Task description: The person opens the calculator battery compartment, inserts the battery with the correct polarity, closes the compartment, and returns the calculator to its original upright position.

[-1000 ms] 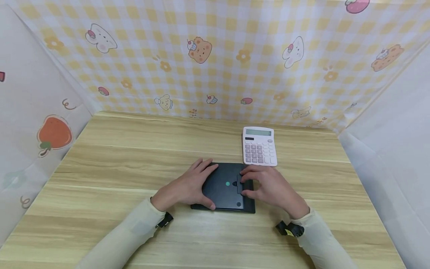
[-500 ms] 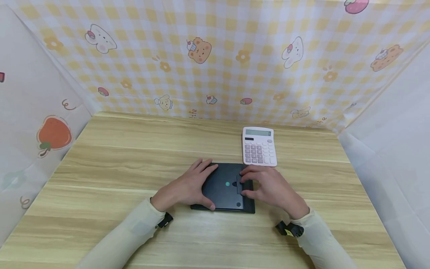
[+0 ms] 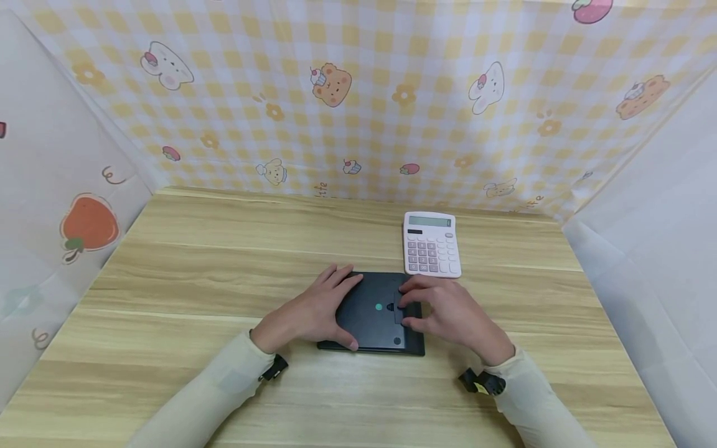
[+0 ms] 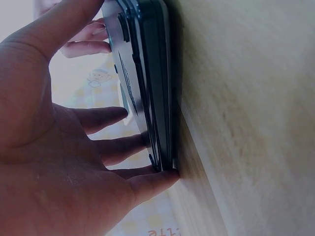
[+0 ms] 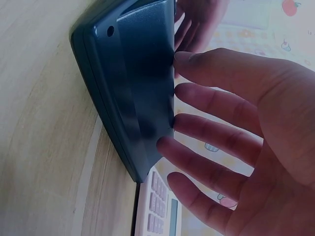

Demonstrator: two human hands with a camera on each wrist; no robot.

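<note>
A black calculator (image 3: 371,330) lies back side up on the table, its battery cover (image 3: 398,314) near the right end beside a round green sticker. My left hand (image 3: 313,311) spans the calculator's left end, thumb at the near edge and fingers over the far edge, holding it steady. In the left wrist view the fingertips (image 4: 170,178) reach round the calculator's edge. Over the right end, my right hand (image 3: 448,311) touches the battery cover with thumb and fingertips, fingers gently bent. The right wrist view shows these fingers (image 5: 216,132) spread along the back of the calculator (image 5: 142,83).
A white calculator (image 3: 432,244) with grey and white keys lies face up just beyond the right hand. Its display is lit. A yellow checked cloth (image 3: 358,124) hangs behind the wooden table (image 3: 224,261), with pale cloth sides at left and right.
Both hands and the calculators stay in place; the whole head view shifts very slightly. The right hand's fingertips show hardly any movement on the battery cover.
</note>
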